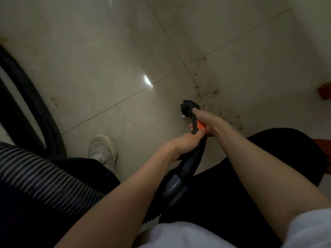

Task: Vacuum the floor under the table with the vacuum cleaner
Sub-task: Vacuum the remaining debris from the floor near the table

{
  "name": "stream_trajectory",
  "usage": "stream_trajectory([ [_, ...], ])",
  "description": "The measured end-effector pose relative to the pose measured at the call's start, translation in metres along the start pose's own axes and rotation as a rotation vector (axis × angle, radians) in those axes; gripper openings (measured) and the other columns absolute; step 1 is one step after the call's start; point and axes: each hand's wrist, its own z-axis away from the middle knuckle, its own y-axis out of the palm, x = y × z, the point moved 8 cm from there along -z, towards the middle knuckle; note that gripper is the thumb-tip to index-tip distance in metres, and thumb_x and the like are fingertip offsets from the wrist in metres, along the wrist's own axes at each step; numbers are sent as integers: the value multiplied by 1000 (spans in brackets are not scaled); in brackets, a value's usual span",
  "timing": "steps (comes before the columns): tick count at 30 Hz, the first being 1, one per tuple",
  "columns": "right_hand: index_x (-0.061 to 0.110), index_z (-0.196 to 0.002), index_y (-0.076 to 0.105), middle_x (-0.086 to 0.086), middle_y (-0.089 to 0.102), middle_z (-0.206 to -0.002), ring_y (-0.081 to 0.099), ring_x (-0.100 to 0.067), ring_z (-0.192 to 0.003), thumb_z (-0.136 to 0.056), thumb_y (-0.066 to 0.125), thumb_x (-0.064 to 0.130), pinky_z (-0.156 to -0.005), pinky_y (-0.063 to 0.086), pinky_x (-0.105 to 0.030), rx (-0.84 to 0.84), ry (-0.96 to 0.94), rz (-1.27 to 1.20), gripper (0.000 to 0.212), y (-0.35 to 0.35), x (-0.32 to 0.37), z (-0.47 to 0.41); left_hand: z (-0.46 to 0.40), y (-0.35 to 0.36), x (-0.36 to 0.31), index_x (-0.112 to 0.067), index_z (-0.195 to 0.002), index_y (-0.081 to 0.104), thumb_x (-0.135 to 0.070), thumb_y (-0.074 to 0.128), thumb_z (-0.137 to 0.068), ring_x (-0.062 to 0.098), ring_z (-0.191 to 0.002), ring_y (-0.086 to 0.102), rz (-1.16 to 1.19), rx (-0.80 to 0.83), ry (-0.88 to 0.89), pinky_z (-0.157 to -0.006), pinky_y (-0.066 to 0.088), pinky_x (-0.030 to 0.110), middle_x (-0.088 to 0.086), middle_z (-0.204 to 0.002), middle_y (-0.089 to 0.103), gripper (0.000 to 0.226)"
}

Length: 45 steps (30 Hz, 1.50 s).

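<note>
— Where are your hands?

— Both are on the wand (194, 154). My left hand (186, 143) is wrapped round the black tube, thumb lying over the top. My right hand (206, 122) grips it just ahead, fingers curled over the orange band (201, 126). The two hands touch.

— And the nozzle?

— The brush (189, 108) is down at the floor (107, 59), past my right hand toward 12 o'clock. I cannot tell whether its bristles touch the tile.

— The dirt?

— A trail of crumbs (207, 91) begins just beside the brush at 1 o'clock and runs along a grout line; more specks lie at 3 o'clock of the brush, near my knee (286, 149).

— Room to move?

— Open tile from 9 round to 12 o'clock. At 3 o'clock a wooden edge (324, 93) juts in from the frame's right side, well apart from the brush. The hose (35, 108) curves along the left side at 9 o'clock, and its ribbed length crosses my lap at 8. My shoe (103, 149) stands at 8 o'clock of the brush, clear of it.
</note>
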Motion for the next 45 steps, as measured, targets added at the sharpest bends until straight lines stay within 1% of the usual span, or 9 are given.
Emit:
stream_trajectory([
  [4, -3, -136, 39, -13, 50, -69, 49, -20, -56, -104, 29, 42, -47, 44, -27, -32, 12, -14, 56, -9, 1, -2, -2, -1, -8, 0, -133, 41, -45, 29, -100, 22, -85, 51, -48, 20, 5, -86, 43, 34, 7, -86, 54, 57],
  [9, -4, -137, 37, -13, 48, -70, 47, -20, -57, -104, 30, 41, -28, 39, -17, -74, 12, -69, 57, -22, 9, -2, -8, 0, -22, 2, -130, 43, -48, 30, -99, 21, -77, 54, -117, 24, 14, -83, 46, 32, 7, -82, 54, 60],
  [15, -7, -136, 37, -13, 47, -70, 46, -19, -58, -104, 30, 38, -29, 40, -19, -84, -28, -153, 55, -39, 26, -3, -21, 2, -48, 4, -136, 39, -45, 28, -100, 29, -89, 55, -226, 68, 49, -82, 42, 31, 19, -108, 58, 61],
  [19, -2, -133, 38, -13, 47, -70, 48, -20, -55, -105, 28, 38, -31, 41, -19, -69, -55, -153, 50, -42, 40, -10, -26, -6, -60, 5, -132, 41, -45, 29, -100, 17, -67, 50, -238, 75, 52, -76, 45, 32, 5, -77, 51, 61],
  [24, 0, -88, 45, -12, 49, -69, 49, -19, -57, -104, 29, 40, -43, 47, -25, -44, -61, -119, 46, -36, 49, -15, -26, -18, -66, 3, -130, 43, -45, 31, -100, 15, -66, 49, -256, 76, 46, -79, 44, 32, 5, -79, 49, 58],
  [28, 0, -102, 45, -11, 51, -68, 50, -18, -58, -103, 32, 41, -43, 48, -25, -41, -83, -106, 43, -36, 65, -23, -27, -26, -77, 2, -129, 44, -44, 29, -101, 16, -67, 50, -251, 44, 69, -80, 43, 32, 4, -76, 50, 55],
  [35, 1, -87, 48, -11, 53, -51, 49, -11, -26, -103, 33, 42, -29, 39, -16, -29, -135, -154, 46, -39, 99, -42, -37, -39, -109, 0, -141, 33, -39, 26, -102, 32, -115, 51, -288, -46, 144, -92, 40, 32, 19, -140, 44, 55],
  [39, 4, -79, 44, -10, 52, -56, 53, -15, -36, -102, 34, 43, -32, 42, -17, -12, -159, -155, 46, -34, 116, -51, -45, -51, -118, -1, -139, 35, -41, 26, -102, 30, -107, 53, -304, -84, 156, -84, 39, 27, 18, -136, 47, 55],
  [45, 3, -101, 45, -11, 49, -66, 53, -14, -39, -102, 34, 45, -45, 44, -26, -26, -198, -176, 43, -37, 128, -61, -56, -62, -122, -4, -119, 52, -49, 29, -99, 27, -87, 57, -390, -143, 113, -81, 45, 30, 12, -98, 56, 55],
])
